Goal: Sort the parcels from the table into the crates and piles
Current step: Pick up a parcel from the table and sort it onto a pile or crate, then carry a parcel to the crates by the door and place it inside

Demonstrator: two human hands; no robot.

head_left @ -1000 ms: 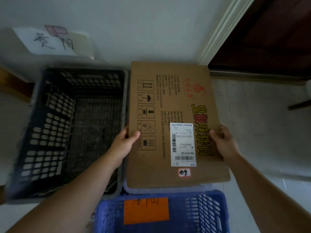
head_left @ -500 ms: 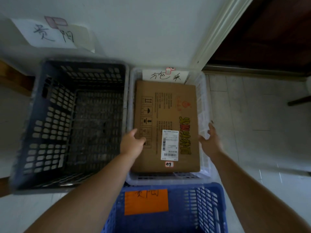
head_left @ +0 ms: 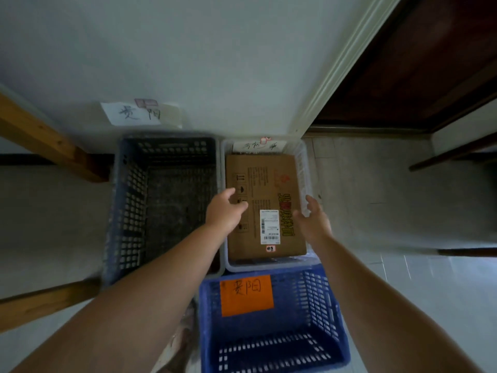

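Note:
A flat brown cardboard parcel (head_left: 265, 184) with a white shipping label lies inside the white crate (head_left: 305, 168) against the wall. My left hand (head_left: 224, 211) hovers over the parcel's left edge, fingers loosely curled, holding nothing. Above the parcel's right edge, my right hand (head_left: 313, 219) is spread with relaxed fingers and nothing in it. Neither hand touches the parcel as far as I can see.
A dark blue crate (head_left: 126, 200) stands left of the white one with nothing visible in it. A bright blue crate (head_left: 333, 313) with an orange handwritten label (head_left: 246, 294) sits nearest me. A paper sign (head_left: 134, 114) hangs on the wall. A wooden beam (head_left: 45, 141) runs at left; tiled floor at right.
The parcel went down into the white crate and both hands let go of it. My hands have since lifted away and the view has pulled back.

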